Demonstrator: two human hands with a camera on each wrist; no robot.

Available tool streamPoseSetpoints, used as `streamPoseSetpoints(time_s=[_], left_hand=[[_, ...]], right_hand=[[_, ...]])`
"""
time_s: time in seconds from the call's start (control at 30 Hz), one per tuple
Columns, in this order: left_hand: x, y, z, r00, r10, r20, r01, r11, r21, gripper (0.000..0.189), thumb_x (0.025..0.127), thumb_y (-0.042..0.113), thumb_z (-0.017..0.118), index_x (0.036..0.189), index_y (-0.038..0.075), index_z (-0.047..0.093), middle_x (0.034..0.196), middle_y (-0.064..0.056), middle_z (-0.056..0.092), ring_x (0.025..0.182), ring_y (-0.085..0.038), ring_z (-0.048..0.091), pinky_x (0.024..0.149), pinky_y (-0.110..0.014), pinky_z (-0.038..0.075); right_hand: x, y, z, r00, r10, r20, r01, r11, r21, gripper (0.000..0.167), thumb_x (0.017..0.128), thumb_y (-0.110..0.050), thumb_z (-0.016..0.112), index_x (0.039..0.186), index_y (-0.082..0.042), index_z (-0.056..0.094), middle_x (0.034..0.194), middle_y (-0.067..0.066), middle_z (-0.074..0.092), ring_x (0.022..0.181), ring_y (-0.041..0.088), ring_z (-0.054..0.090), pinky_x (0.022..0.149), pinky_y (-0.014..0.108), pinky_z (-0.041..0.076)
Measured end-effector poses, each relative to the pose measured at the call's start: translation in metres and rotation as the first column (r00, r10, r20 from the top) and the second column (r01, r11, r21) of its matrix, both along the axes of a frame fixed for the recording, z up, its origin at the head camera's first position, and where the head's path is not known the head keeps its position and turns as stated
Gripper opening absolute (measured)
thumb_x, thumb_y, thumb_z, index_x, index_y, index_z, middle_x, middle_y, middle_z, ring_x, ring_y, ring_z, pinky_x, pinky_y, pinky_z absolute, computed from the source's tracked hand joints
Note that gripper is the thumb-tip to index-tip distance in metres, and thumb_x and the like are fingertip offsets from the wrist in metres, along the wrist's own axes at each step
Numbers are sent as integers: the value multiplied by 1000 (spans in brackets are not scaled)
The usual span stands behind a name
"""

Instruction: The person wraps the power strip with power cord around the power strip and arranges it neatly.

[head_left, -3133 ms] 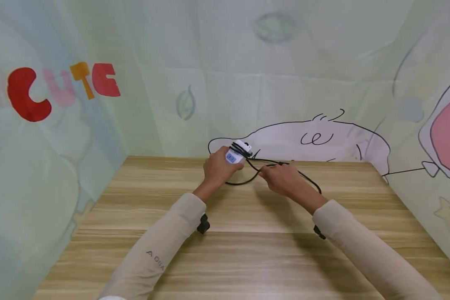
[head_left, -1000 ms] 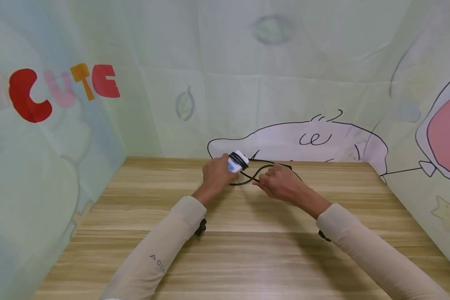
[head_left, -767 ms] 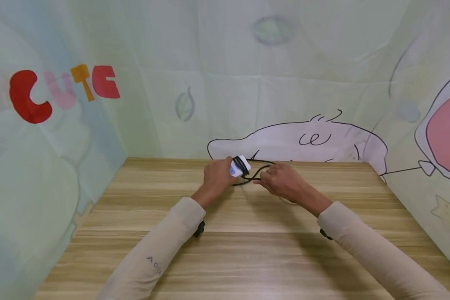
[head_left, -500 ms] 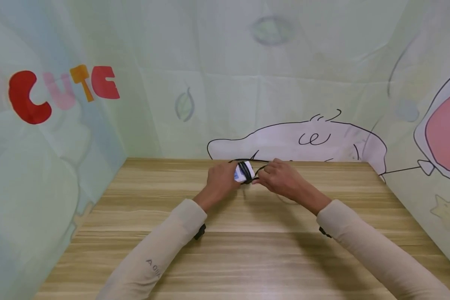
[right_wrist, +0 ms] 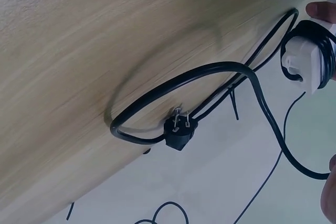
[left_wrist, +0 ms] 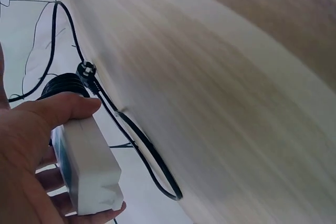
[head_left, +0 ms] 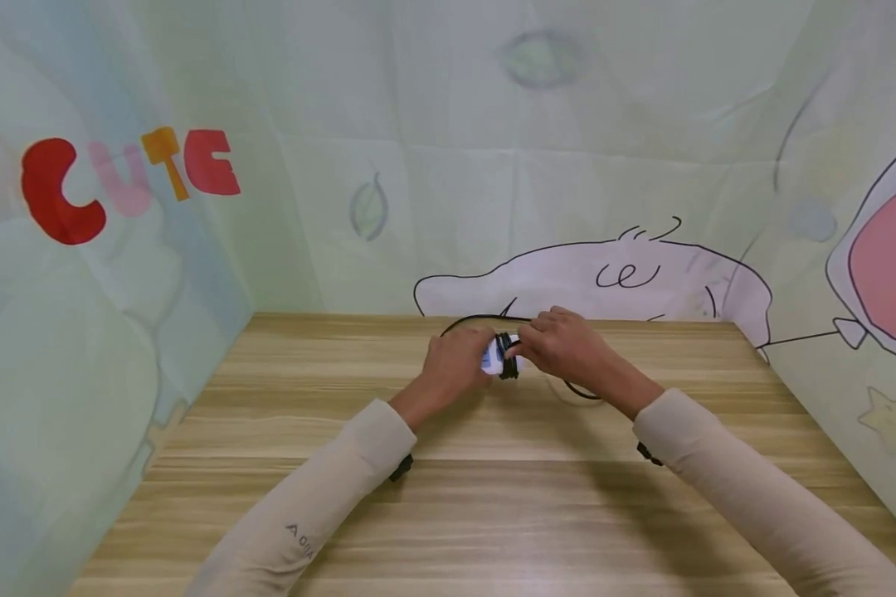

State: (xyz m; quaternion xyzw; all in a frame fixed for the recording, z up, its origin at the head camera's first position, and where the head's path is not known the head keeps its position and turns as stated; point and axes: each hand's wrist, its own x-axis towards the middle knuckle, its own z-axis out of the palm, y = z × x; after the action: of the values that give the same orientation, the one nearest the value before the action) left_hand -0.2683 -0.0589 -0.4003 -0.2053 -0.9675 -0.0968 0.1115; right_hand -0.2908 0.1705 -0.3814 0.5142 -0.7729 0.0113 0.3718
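Observation:
A small white power strip (head_left: 490, 360) with blue socket faces is gripped in my left hand (head_left: 454, 361), thumb along one side and fingers round the other in the left wrist view. Several turns of black power cord (head_left: 508, 366) wrap its far end. Close against those turns, my right hand (head_left: 567, 347) pinches the cord; its fingertips show at the edge of the right wrist view. A loose length of cord loops behind the hands, and another bends below the right hand. The black plug (right_wrist: 180, 134), metal pins bare, hangs on the loose cord near the tabletop.
The wood-grain table (head_left: 448, 514) runs back to a pale printed cloth wall (head_left: 328, 240) close behind the hands. More printed cloth stands at the left and right sides. Dark wrist cameras sit under both cuffs.
The left hand has brought the power strip right and slightly down, up to the right hand. More cord is wound round the strip, and the right hand has stayed near its place, gripping the cord.

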Motion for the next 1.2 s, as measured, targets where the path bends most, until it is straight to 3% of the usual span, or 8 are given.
streamPoseSetpoints(time_s=[0.23,0.37,0.5,0.6,0.73,0.97,1.1,1.2], left_hand=[[2,0,-1,990,-121,-67,127,988,92,47,81,14,101,121,12,77,107,-9,84,96,-30,77,86,-49,62],[2,-3,-2,981,-195,-14,195,968,159,50,80,9,101,123,12,76,113,-10,84,103,-33,76,91,-53,58],[-53,-8,-64,962,-272,-22,272,945,181,63,76,21,104,130,25,72,112,-1,82,99,-26,73,80,-50,55],[-66,-9,-79,955,-296,-28,296,943,150,67,74,22,105,131,25,70,111,-1,80,97,-25,71,76,-52,55],[-22,-7,-27,954,-292,72,284,953,106,58,81,8,99,130,13,69,118,-12,80,107,-34,71,89,-61,56],[-27,-10,-31,927,-372,46,363,922,137,54,81,4,94,127,16,68,113,-7,79,104,-28,67,86,-60,55],[-1,-12,-1,912,-395,110,366,906,214,55,85,-3,91,135,8,71,123,-13,79,114,-33,68,103,-56,54],[3,-14,4,899,-427,98,394,887,241,57,84,-5,91,136,8,71,125,-12,79,114,-30,68,106,-52,53]], right_hand=[[1,-3,3,996,-44,79,46,999,-17,42,96,-35,88,82,-9,58,62,1,55,56,14,42,60,35,42],[2,-4,5,971,-96,221,96,995,9,41,95,-31,90,80,-11,56,62,-1,52,59,11,38,61,34,41],[2,-6,7,904,-157,397,149,988,51,41,103,-33,83,79,-13,55,63,-6,45,60,9,38,61,30,37],[1,-6,8,856,-187,481,174,982,71,40,105,-34,80,80,-15,55,64,-8,41,60,8,39,59,27,32],[0,-5,8,803,-217,555,198,976,94,37,108,-35,77,84,-16,56,67,-8,41,62,8,40,59,27,31],[-4,-2,11,701,-218,679,187,975,120,27,115,-33,66,95,-16,61,78,-3,51,74,13,49,67,31,38],[-9,2,11,627,-155,764,155,985,73,19,117,-29,62,102,-16,63,86,-3,59,80,13,53,74,34,43],[-13,5,9,563,-78,823,122,993,10,15,118,-24,59,106,-17,64,90,-3,62,82,14,55,76,34,46]])
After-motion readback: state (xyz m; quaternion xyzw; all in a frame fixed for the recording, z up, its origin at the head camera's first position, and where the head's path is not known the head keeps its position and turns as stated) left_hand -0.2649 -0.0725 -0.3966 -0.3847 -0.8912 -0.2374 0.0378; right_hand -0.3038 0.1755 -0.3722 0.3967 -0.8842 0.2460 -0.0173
